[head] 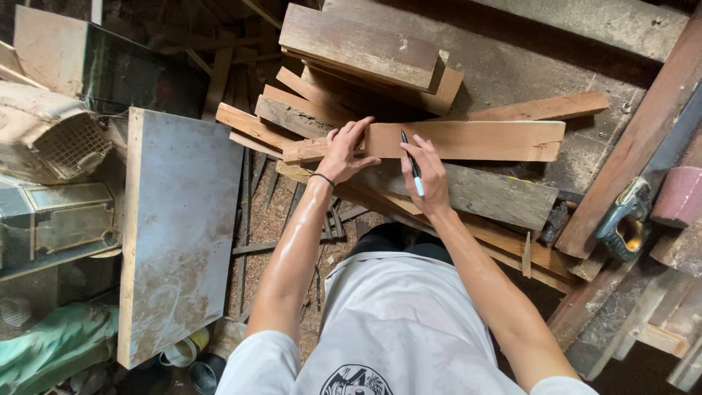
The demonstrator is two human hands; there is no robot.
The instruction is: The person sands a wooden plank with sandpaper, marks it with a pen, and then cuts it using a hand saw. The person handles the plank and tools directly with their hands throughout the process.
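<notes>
A long reddish wooden plank [468,140] lies across a heap of scrap boards. My left hand [345,152] presses flat on the plank's left end, fingers spread. My right hand [428,175] holds a black pen [411,162] with a white cap end, its tip touching the plank just right of my left hand. A thick grey weathered board [482,192] lies under the plank, below my right hand.
A stack of thick boards [362,45] sits behind the plank. A large grey panel [179,227] leans at the left beside a wire cage [69,146]. A hand saw handle [625,223] rests on long beams at the right. Cups [183,352] lie on the floor.
</notes>
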